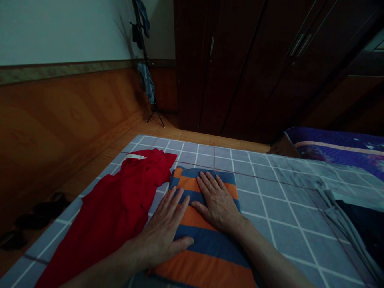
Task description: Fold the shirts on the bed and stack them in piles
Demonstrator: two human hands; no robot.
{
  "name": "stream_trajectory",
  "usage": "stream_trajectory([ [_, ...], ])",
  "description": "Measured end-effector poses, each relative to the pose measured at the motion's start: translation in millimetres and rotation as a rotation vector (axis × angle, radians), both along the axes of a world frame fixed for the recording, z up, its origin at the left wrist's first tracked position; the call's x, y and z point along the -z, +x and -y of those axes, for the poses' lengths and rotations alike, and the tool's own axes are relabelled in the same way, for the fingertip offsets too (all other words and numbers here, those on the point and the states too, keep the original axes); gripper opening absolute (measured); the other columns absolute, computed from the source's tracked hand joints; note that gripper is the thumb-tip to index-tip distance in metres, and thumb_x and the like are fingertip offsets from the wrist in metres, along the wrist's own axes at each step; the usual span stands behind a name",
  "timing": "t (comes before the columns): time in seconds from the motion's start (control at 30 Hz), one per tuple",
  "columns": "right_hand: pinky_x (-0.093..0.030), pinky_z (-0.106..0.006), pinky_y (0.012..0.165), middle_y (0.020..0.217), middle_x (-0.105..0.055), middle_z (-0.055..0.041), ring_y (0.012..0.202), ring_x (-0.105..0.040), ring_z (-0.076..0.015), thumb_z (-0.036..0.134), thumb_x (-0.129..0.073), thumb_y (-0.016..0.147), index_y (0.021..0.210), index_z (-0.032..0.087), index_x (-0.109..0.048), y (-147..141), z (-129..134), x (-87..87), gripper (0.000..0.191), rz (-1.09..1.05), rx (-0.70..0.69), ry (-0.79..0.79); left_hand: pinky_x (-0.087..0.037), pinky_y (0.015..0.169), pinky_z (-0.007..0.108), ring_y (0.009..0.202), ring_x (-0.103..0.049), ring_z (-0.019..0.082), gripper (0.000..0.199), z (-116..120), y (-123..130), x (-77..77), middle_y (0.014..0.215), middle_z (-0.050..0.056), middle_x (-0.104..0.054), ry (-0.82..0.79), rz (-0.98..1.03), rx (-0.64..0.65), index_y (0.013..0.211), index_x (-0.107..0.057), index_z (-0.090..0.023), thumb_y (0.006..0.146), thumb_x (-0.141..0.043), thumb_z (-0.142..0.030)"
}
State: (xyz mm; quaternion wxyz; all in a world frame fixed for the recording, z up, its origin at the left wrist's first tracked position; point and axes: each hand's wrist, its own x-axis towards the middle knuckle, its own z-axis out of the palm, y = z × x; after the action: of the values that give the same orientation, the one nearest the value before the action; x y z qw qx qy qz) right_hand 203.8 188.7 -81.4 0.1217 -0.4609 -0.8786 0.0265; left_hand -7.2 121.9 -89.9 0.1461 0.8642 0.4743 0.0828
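Observation:
A folded shirt with blue and orange stripes [207, 244] lies on the grey checked bedsheet [261, 196]. Resting on the shirt's left side is my left hand [166, 224], its fingers stretched out and the thumb apart. My right hand [214, 200] lies flat on the upper part of the shirt, fingers pointing away from me. Neither hand grips anything. Just left of the striped shirt is a crumpled red garment [120, 200] with a white strip at its far end.
Dark folded clothes [360, 228] lie at the bed's right side. A purple patterned cover [339, 142] is beyond the bed. A dark wooden wardrobe [234, 68] stands behind, with a coat stand [145, 52] at its left. Dark shoes [39, 214] are on the floor at left.

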Motion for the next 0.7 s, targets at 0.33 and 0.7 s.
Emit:
stream_trajectory([
  [0.33, -0.02, -0.052, 0.112, 0.15, -0.027, -0.011, 0.138, -0.022, -0.0299, 0.059, -0.042, 0.089, 0.144, 0.016, -0.032, -3.9, 5.2, -8.6, 0.07, -0.013, -0.248, -0.111, -0.021, 0.111, 0.057, 0.142, -0.003, 0.033, 0.107, -1.3, 2.8, -4.9, 0.156, 0.012, -0.001, 0.069, 0.018, 0.004, 0.145, 0.023, -0.023, 0.08, -0.062, -0.032],
  [0.7, -0.016, -0.053, 0.112, 0.151, -0.024, -0.0133, 0.139, -0.02, -0.0304, 0.064, -0.034, 0.09, 0.143, 0.011, -0.033, -1.9, 3.2, -0.6, 0.075, 0.009, -0.059, -0.05, -0.017, 0.113, 0.055, 0.142, 0.001, 0.033, 0.083, -3.3, 4.1, -13.0, 0.156, 0.012, -0.003, -0.043, -0.039, -0.027, 0.148, -0.019, -0.017, 0.08, -0.061, -0.043],
])
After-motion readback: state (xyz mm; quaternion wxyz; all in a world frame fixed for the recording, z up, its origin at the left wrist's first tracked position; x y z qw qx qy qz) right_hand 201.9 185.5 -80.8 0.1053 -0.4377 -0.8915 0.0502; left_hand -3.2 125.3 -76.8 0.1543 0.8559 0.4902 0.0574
